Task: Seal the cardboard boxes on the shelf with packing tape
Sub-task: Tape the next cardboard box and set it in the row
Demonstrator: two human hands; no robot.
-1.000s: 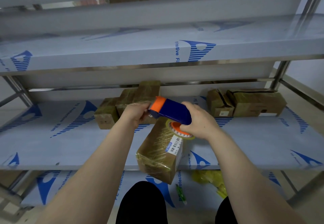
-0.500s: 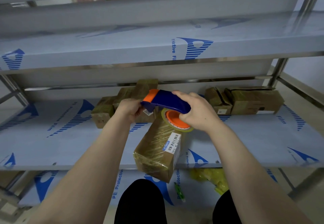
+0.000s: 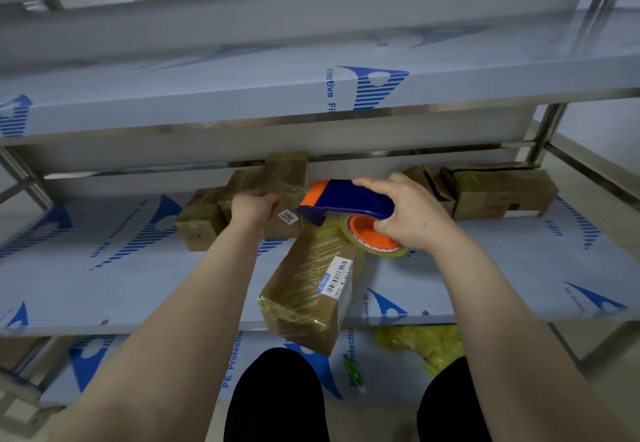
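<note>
I've got my left hand w/ fingers clamped on the box end to steady it; right hand grips the tape gun, angled so tape lays along the top.

Brown taped box, blue-and-orange tape dispenser, pale grey shelf printed with blue striped logos.

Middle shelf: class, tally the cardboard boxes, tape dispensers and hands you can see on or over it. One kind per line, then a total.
boxes: 6
dispenser: 1
hands: 2
Total: 9
</note>
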